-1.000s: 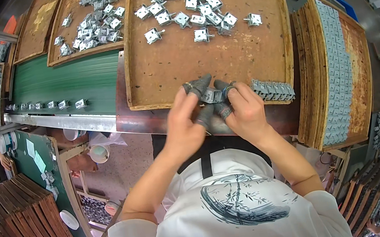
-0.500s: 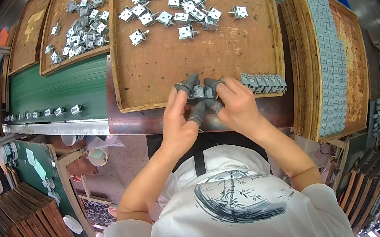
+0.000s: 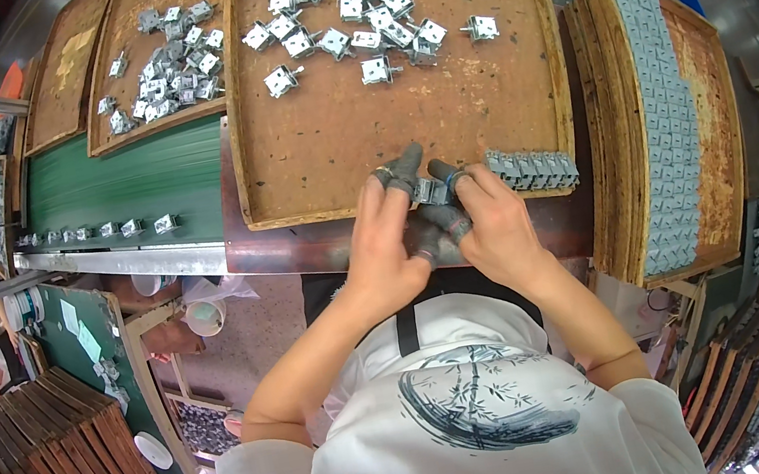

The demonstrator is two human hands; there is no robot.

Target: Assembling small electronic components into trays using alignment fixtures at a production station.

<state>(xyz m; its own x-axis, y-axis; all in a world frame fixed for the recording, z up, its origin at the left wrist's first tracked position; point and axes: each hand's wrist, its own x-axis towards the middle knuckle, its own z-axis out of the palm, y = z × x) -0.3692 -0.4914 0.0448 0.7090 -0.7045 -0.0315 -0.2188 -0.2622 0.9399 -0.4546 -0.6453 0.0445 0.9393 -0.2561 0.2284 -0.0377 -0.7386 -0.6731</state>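
Note:
Between my two hands, at the near edge of a wooden tray point(image 3: 477, 98), are a few small silver box-shaped metal parts point(image 3: 429, 192), set side by side. My left hand point(image 3: 386, 236) closes on their left end, its index finger stretched along the side. My right hand point(image 3: 496, 222) grips their right end, with the thumb on the near side. Dark grey covers sit on the fingertips of both hands and hide some of the parts. Just right of my right hand, a tight row of like metal parts point(image 3: 532, 169) stands along the tray's near wall.
Loose metal parts point(image 3: 388, 24) lie scattered in the tray's far half. Left, a green belt point(image 3: 125, 175) carries a line of parts, with another tray point(image 3: 102, 133) of parts beyond. Stacked trays point(image 3: 601, 137) stand at right, the top one partly filled with neat rows.
Both hands and the parts between them have shifted right, closer to the row. My left fingers have changed position on the parts. The whole view has moved slightly.

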